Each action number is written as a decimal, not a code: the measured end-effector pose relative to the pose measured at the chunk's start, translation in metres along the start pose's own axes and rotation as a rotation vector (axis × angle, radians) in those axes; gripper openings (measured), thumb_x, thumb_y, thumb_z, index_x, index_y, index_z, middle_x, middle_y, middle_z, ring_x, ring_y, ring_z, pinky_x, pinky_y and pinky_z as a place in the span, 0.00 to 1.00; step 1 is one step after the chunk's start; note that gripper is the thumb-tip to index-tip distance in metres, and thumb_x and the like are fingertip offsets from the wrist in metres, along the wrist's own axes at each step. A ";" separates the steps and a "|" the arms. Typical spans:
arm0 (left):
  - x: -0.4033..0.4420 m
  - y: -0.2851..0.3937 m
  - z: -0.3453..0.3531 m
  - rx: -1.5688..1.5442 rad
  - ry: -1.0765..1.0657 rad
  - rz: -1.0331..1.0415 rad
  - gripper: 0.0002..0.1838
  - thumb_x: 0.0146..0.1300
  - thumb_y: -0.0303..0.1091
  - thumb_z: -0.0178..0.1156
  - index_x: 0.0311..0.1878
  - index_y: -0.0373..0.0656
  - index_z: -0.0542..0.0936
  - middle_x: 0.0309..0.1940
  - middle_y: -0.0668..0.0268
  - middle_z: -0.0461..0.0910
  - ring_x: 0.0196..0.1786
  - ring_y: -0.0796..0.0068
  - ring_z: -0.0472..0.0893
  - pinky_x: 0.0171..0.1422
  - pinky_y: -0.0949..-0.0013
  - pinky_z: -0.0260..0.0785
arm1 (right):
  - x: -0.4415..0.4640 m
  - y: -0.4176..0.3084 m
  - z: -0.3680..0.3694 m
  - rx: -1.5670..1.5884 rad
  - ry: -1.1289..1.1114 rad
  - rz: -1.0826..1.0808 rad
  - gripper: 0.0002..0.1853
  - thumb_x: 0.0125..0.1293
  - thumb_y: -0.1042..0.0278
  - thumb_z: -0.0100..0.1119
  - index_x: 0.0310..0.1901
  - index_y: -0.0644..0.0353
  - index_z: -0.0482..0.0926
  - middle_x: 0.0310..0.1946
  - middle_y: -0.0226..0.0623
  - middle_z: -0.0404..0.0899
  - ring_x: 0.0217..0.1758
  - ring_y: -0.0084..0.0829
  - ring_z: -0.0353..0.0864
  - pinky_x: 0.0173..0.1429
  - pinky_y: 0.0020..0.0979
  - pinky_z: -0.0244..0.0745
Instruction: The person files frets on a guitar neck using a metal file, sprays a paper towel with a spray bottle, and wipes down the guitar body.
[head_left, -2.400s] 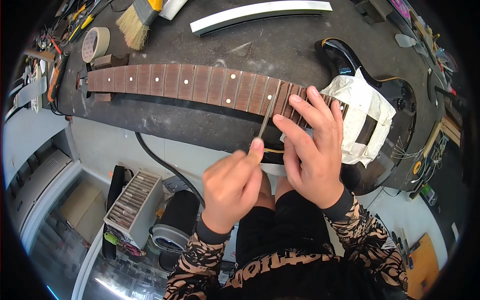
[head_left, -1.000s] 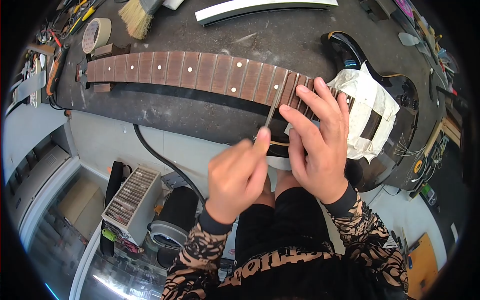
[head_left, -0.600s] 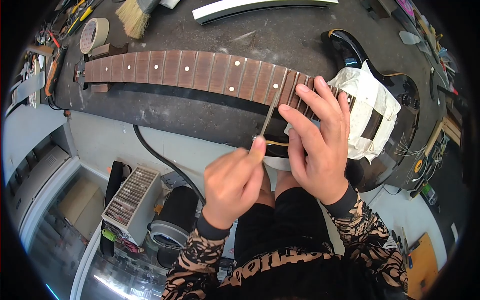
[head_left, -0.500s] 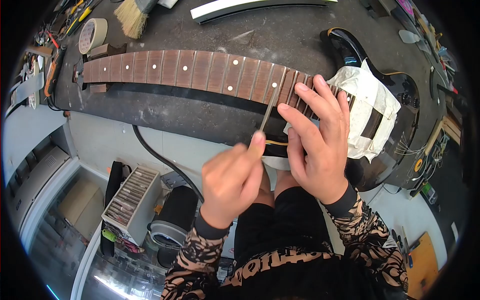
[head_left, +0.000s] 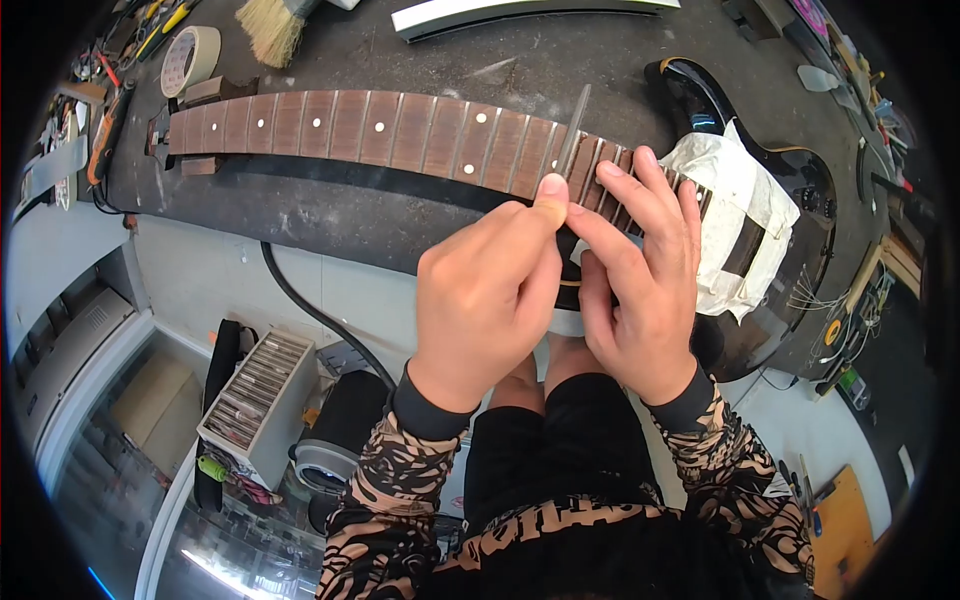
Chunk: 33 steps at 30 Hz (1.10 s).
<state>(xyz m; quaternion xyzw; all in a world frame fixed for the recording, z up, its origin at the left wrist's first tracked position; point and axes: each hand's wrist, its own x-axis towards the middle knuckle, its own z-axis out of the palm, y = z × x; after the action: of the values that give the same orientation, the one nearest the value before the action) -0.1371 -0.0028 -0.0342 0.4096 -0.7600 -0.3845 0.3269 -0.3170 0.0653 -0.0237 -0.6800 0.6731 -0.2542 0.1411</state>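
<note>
A black electric guitar point(head_left: 692, 88) lies across the bench, its brown fretboard point(head_left: 345, 125) dotted with white inlays. Pale masking tape point(head_left: 712, 165) covers part of the body beside the last frets. My left hand point(head_left: 485, 285) is closed around a slim metal file point(head_left: 575, 130), which lies along a fret near the upper end of the neck and sticks out past its far edge. The file's handle end is hidden in my fist. My right hand point(head_left: 640, 265) has its fingers spread, fingertips resting on the frets between the file and the tape.
A wooden neck support point(head_left: 215, 90) sits under the headstock end. Behind it are a tape roll point(head_left: 190, 60) and a brush point(head_left: 270, 35). A white bar point(head_left: 530, 15) lies along the far side. Hand tools crowd the left; a black cable point(head_left: 310, 315) hangs off the front edge.
My left hand has pushed up and away, so the file reaches farther across the fretboard and past its far edge. My right hand has hardly moved.
</note>
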 end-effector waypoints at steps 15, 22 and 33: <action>-0.028 0.009 -0.017 0.069 -0.063 -0.045 0.29 0.66 0.15 0.69 0.71 0.36 0.87 0.32 0.61 0.81 0.30 0.60 0.84 0.35 0.58 0.76 | 0.000 0.000 0.001 0.000 0.008 0.001 0.35 0.61 0.83 0.67 0.70 0.45 0.89 0.80 0.39 0.78 0.91 0.54 0.70 0.94 0.66 0.51; -0.008 0.001 -0.002 0.026 -0.008 -0.004 0.29 0.64 0.14 0.70 0.70 0.36 0.88 0.28 0.62 0.77 0.28 0.60 0.81 0.33 0.58 0.73 | 0.002 -0.004 -0.003 0.002 -0.017 0.015 0.31 0.65 0.86 0.66 0.68 0.48 0.89 0.80 0.43 0.79 0.91 0.57 0.70 0.93 0.69 0.53; -0.080 0.007 -0.021 0.049 0.005 0.035 0.28 0.61 0.10 0.72 0.66 0.33 0.89 0.24 0.64 0.76 0.21 0.67 0.75 0.28 0.64 0.67 | 0.001 -0.001 -0.004 0.037 -0.004 -0.011 0.26 0.70 0.83 0.65 0.66 0.51 0.89 0.79 0.44 0.80 0.92 0.59 0.68 0.94 0.69 0.49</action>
<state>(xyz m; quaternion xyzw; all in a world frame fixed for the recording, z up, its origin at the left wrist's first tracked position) -0.0864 0.0625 -0.0324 0.4051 -0.7753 -0.3591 0.3252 -0.3183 0.0648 -0.0202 -0.6815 0.6643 -0.2659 0.1537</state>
